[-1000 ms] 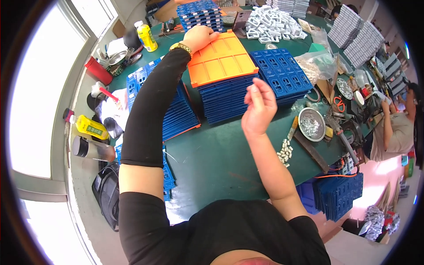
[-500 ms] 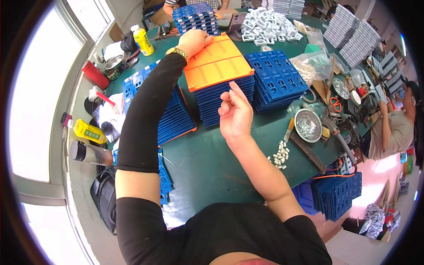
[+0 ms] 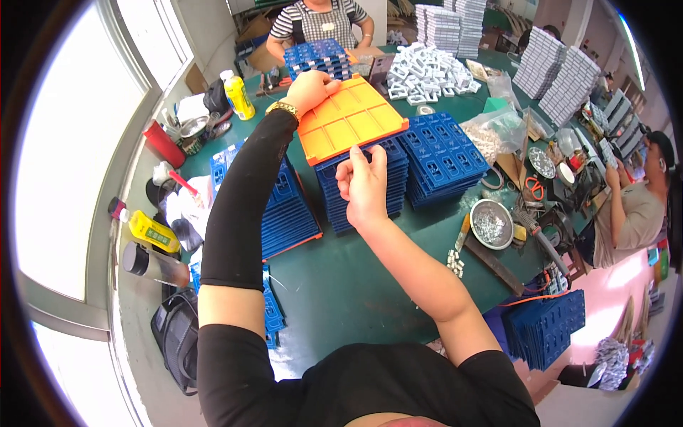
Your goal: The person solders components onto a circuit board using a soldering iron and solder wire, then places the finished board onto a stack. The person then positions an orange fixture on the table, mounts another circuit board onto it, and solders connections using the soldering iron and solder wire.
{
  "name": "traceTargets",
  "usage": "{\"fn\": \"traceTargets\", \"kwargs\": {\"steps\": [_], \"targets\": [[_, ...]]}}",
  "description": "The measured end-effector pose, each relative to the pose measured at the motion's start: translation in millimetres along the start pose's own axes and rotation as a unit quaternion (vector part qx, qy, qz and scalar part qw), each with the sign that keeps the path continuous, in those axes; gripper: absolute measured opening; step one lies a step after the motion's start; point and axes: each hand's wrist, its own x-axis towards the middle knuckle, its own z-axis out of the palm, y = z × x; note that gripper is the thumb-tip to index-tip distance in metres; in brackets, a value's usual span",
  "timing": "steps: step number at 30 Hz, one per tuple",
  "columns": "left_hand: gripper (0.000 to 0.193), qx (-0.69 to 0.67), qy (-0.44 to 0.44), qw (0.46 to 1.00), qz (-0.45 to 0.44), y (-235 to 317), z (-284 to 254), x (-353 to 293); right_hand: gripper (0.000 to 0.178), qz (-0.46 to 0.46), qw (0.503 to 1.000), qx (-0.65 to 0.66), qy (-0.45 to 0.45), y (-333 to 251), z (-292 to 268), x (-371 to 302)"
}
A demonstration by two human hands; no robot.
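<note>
An orange ribbed tray lies on the middle stack of blue slotted trays, turned slightly so the top blue tray shows under its front edge. My left hand, with a gold watch on the wrist, has its fingers closed over the orange tray's far left edge. At the front edge, my right hand is palm up, thumb and forefinger raised and apart, the other fingers curled. It appears to hold nothing; whether a fingertip touches the tray is unclear. Blue tray stacks stand to the left and right.
Beyond are another blue stack, a heap of pale grey frames and a seated person. To the right, a metal bowl of small parts sits by a dark bar. Bottles line the left side.
My view has tilted up, so the table sits lower in the picture. My right hand has moved left along the orange tray's front edge. The tray has turned a little, baring more blue beneath.
</note>
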Motion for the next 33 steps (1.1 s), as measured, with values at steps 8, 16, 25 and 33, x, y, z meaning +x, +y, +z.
{"fn": "traceTargets", "kwargs": {"steps": [8, 16, 25, 33], "targets": [[0.037, 0.09, 0.031, 0.995, 0.0, 51, -61, -51, 0.026, -0.077, 0.995, -0.047, -0.048, -18, 3, -42], [0.039, 0.04, -0.124, 0.99, -0.052, 78, -62, -162, 0.028, -0.082, 0.991, 0.004, -0.102, -32, -47, -145], [0.025, -0.48, -0.309, 0.775, -0.27, 115, -91, -348, 0.037, 0.082, 0.985, 0.018, -0.149, -46, -117, -271], [0.031, -0.742, -0.24, 0.446, -0.438, 94, -40, -533, 0.047, 0.379, 0.894, -0.124, -0.207, -19, -182, -308]]}}
